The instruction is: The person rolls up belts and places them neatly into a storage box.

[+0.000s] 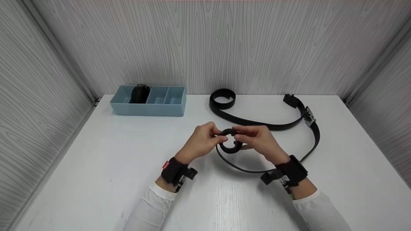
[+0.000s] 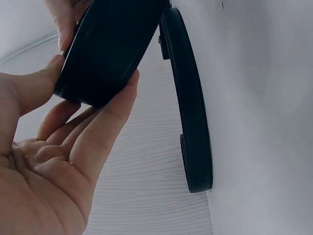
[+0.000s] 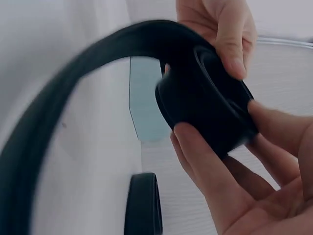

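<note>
Both hands hold a rolled coil of black belt (image 1: 231, 149) over the middle of the table. My left hand (image 1: 201, 141) pinches its left side between thumb and fingers. On the opposite side my right hand (image 1: 261, 141) grips it, thumb at the front rim and fingers around the outside. In the left wrist view the coil (image 2: 112, 54) is broad and smooth. From the coil (image 3: 200, 103) a loose strap (image 3: 93, 63) arcs away in the right wrist view. That strap curves past the right wrist up to a silver buckle (image 1: 309, 116).
A second black coil (image 1: 222, 106) stands on its edge at the back, its strap running right toward the buckle. A blue divided tray (image 1: 147, 109) at the back left holds a black rolled thing (image 1: 140, 94) with a thin metal loop. Ribbed walls (image 1: 205, 45) enclose the white table (image 1: 128, 144).
</note>
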Available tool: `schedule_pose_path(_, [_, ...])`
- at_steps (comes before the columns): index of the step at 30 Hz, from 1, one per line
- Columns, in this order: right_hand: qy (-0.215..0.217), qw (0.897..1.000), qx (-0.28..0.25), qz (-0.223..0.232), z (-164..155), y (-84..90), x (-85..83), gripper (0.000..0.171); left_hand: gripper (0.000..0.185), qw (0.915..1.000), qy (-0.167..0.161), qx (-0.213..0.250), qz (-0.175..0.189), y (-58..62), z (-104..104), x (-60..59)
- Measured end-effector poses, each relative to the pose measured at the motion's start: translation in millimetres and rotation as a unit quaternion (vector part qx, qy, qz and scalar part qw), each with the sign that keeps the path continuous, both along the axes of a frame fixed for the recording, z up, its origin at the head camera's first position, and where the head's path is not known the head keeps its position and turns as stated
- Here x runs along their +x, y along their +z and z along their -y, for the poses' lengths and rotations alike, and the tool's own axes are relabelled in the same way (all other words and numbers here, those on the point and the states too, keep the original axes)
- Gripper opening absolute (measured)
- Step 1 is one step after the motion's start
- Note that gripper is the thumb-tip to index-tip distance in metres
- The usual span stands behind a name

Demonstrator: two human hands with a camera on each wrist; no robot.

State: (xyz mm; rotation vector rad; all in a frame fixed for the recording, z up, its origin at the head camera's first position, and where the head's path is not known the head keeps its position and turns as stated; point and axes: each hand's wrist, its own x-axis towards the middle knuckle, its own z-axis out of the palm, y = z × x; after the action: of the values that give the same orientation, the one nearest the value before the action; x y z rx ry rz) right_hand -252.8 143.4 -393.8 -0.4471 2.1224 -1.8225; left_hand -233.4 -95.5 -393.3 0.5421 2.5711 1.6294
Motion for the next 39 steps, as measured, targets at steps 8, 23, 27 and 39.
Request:
schedule_pose_path(8, [0.051, 0.997, 0.054, -0.016, -1.0, 0.6, -1.1, 0.039, 0.021, 0.9982, -0.034, -0.047, 0.015, 0.8, 1.2, -0.5])
schedule_pose_path(23, [-0.037, 0.998, -0.041, 0.004, 3.5, -1.3, 1.1, 0.040, 0.021, 0.9994, 0.011, 0.031, 0.003, -1.2, -2.4, -2.6])
schedule_pose_path(27, [-0.011, 1.000, -0.015, 0.007, 1.8, 0.1, 0.7, 0.041, 0.019, 0.9999, -0.004, 0.011, -0.002, -0.1, 0.3, -1.9])
schedule_pose_path(39, [0.033, 0.999, 0.025, 0.004, 0.4, 1.1, 1.6, 0.041, 0.022, 0.9992, -0.019, -0.028, 0.022, 0.5, 0.6, -1.1])
